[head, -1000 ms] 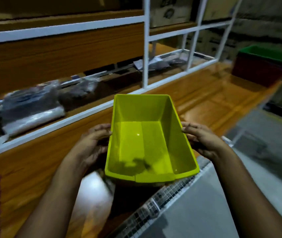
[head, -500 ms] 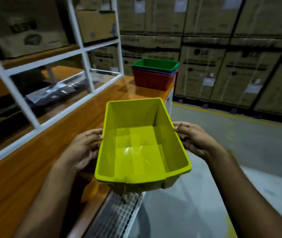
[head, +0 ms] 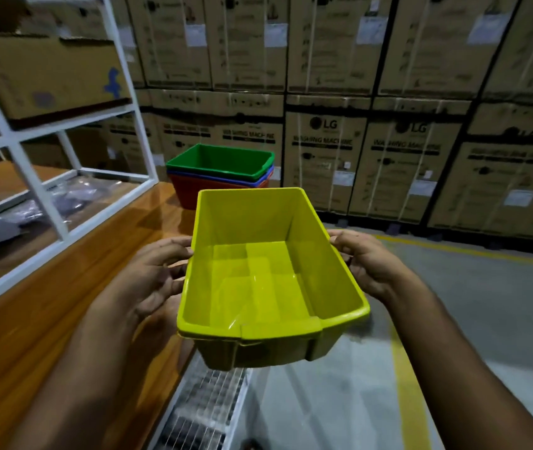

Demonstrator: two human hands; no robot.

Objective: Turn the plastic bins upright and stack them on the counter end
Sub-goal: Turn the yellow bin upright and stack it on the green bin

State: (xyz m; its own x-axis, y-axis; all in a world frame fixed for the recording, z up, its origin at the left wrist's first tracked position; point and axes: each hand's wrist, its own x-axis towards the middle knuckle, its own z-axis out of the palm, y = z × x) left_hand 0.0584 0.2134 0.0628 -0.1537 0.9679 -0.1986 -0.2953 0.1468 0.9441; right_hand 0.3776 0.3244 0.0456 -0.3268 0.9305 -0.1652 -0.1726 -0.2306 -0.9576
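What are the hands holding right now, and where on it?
The yellow bin, upright and empty: left hand on its left long side, right hand on its right long side, below the rim.

Yellow rectangular plastic bin [head: 268,274] upright, empty, held in the air.
Stack of green, blue and red plastic bins [head: 219,173] sits upright at the far counter end.

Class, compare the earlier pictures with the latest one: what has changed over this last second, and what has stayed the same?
The view has swung from the shelving towards the counter end, so the stack with the green bin on top now sits closer, straight ahead. The yellow bin has been carried along towards it. Unchanged: the left hand and right hand grip the yellow bin's long sides, and it remains upright and empty.
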